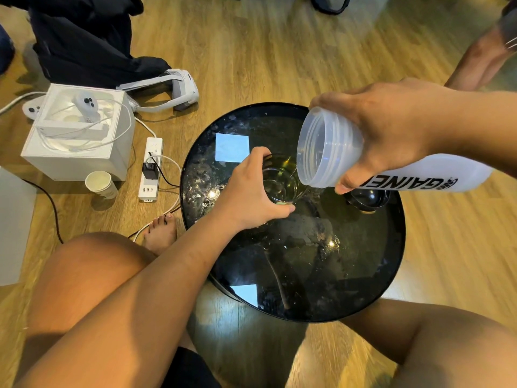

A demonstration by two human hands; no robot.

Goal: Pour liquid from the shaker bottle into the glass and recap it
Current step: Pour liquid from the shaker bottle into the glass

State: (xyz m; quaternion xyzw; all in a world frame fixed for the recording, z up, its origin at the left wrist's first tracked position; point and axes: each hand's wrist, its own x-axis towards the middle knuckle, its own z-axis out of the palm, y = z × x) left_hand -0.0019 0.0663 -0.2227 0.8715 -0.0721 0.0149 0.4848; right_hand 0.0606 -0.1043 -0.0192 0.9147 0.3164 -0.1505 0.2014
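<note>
A clear glass (282,180) stands on the round black glass table (296,264). My left hand (249,191) grips the glass from its left side. My right hand (391,130) holds the translucent white shaker bottle (330,147) tipped on its side, uncapped, with its open mouth just over the glass's right rim. A thin stream of liquid runs from the mouth into the glass. The bottle's black cap (366,198) lies on the table to the right of the glass, under the bottle.
On the wooden floor to the left stand a white box (75,133) with controllers, a paper cup (100,184), a power strip (151,169) with cables, and a white headset (170,91). My bare knees flank the table's near side. Another person's leg (481,60) is at the far right.
</note>
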